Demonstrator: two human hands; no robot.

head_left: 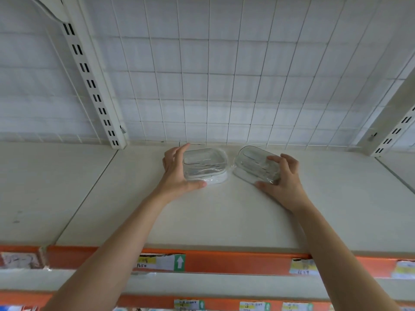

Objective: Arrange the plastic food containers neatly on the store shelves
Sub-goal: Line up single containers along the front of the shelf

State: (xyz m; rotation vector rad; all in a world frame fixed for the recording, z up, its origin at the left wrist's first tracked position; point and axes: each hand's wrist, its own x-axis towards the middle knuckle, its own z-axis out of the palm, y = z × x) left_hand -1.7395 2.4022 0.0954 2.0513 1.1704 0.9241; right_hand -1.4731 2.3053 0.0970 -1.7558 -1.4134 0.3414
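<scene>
Two clear plastic food containers wrapped in film stand side by side near the back of the cream shelf (202,216). My left hand (177,171) grips the left container (205,164), thumb along its front edge and fingers at its far left corner. This container sits flat and square to the shelf. My right hand (284,178) grips the right container (254,163), thumb at its front corner and fingers over its right side. The right container is angled, with its far end turned left toward the other.
A white wire grid (224,75) backs the shelf. Slotted uprights stand at the left (94,86) and right (395,131). An orange price strip (235,263) with labels runs along the front edge. A lower shelf with more labels lies below.
</scene>
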